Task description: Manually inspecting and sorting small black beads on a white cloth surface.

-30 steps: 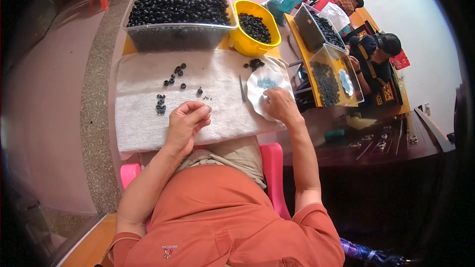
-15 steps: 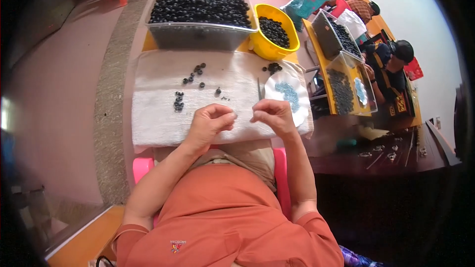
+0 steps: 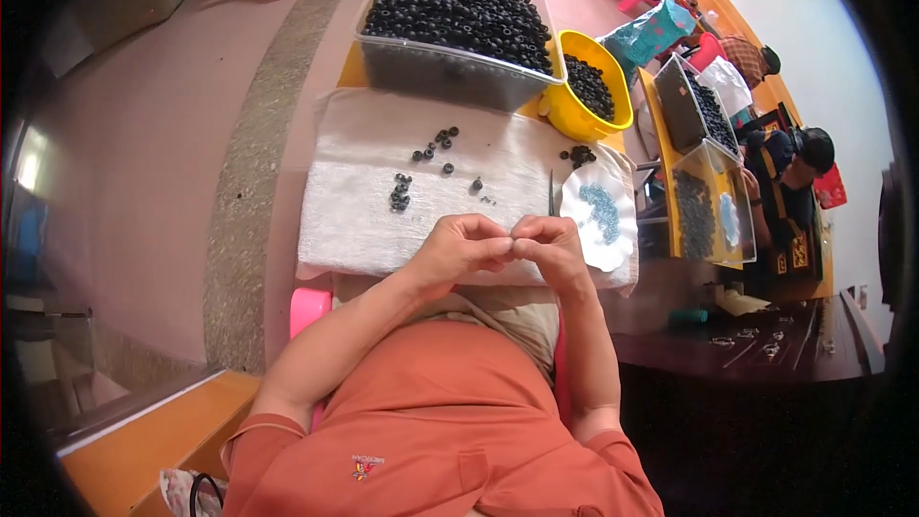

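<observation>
Head view showed the left hand [image 3: 467, 251] and the right hand [image 3: 550, 249] meeting over the near edge of a white towel [image 3: 349, 220], thumb and forefinger of each pinched closed, tips touching. Whether something tiny sat between them could not be told.

The work looked only slightly advanced, judging by amounts: a few black beads lay out on the towel, while far more lay in the containers. A bead cluster [image 3: 400, 196] stood at the left, a loose row [image 3: 440, 141] beyond it, and a single bead [image 3: 477, 185] near the middle, with tiny bits [image 3: 488, 199] just beside it. Another bead group [image 3: 580, 155] lay at the far right. Which of these were finished, if any, could not be made out.

At the far side, a large clear tub [image 3: 450, 77] was heaped with black beads, and a yellow basin [image 3: 571, 122] to its right held a smaller load. Near the right hand, a white fluted dish [image 3: 613, 257] carried a spread of small blue bits [image 3: 598, 211], with plenty left; a slim dark tool [image 3: 550, 193] lay along its left side. Farther right, beside a co-worker [image 3: 790, 172], a grey tub [image 3: 684, 115] also held black pieces.
</observation>
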Available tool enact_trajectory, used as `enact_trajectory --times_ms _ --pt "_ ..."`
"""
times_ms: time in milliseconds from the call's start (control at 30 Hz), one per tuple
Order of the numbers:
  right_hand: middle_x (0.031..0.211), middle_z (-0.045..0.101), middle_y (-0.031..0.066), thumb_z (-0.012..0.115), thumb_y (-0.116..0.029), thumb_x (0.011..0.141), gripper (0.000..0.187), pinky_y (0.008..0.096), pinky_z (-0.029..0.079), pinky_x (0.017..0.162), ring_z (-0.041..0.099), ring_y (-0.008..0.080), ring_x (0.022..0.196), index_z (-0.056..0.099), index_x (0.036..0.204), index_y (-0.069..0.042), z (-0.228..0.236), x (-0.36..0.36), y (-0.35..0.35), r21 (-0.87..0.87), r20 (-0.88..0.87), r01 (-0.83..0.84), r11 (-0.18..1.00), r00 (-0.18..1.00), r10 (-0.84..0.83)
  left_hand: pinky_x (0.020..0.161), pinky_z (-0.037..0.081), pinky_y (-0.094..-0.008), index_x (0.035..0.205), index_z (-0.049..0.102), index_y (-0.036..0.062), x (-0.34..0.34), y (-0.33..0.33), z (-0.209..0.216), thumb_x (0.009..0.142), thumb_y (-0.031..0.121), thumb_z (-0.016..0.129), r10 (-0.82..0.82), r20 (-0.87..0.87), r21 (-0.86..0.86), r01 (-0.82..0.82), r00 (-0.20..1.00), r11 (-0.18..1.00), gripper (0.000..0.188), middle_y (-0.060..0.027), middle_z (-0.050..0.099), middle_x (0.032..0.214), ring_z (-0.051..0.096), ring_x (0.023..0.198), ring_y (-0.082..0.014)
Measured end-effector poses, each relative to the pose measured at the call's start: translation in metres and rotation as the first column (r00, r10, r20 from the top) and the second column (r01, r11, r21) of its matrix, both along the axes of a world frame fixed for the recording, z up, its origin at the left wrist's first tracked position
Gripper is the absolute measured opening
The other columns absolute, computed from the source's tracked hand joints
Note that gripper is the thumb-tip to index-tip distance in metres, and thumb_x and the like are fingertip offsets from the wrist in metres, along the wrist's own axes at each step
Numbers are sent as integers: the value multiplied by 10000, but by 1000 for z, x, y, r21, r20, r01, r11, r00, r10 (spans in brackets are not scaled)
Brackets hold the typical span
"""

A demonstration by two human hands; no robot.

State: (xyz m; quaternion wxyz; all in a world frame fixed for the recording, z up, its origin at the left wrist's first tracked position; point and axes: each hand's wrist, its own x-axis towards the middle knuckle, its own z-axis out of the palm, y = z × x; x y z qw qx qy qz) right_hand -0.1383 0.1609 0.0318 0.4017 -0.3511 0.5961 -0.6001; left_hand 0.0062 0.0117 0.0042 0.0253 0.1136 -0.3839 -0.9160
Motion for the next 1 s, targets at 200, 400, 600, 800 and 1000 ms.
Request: enact_trajectory --times_ms 200,400,600,800,1000 --pt "812 654 80 726 34 790 50 264 497 688 617 149 765 688 822 36 7 1 -3 34 -88 -13 999 996 16 750 564 -278 992 650 22 0 -3 1 898 93 692 -17 -1 68 17 1000 998 126 -91 688 947 679 856 -158" --pt "867 658 105 711 66 815 138 256 493 689 625 155 793 685 948 39 3 13 -7 -48 -606 68 997 791 -83 747 570 -274 987 648 26 0 -6 4 898 99 692 26 19 139 -28 999 990 123 -68 680 931 659 805 -140" --pt "946 655 107 718 -63 840 221 290 508 688 638 189 786 683 1055 -24 2 27 -10 -122 -793 105 987 588 -160 765 567 -279 977 651 34 0 -5 2 903 81 679 66 14 190 -68 998 979 91 -61 672 938 652 813 -139" --pt "1073 604 123 672 -49 873 293 288 505 687 627 180 766 634 1158 5 -1 51 -17 -175 -791 170 970 563 -241 782 561 -288 967 650 36 -3 -4 -2 904 72 675 197 -41 253 -180 980 950 77 -66 669 945 650 819 -147" --pt "952 635 97 562 -113 906 187 312 515 752 619 172 808 648 1016 12 -4 23 -21 -14 -417 165 986 895 -156 761 564 -301 965 651 61 4 0 13 911 73 669 131 -157 298 -79 979 951 59 -49 674 929 652 808 -135"
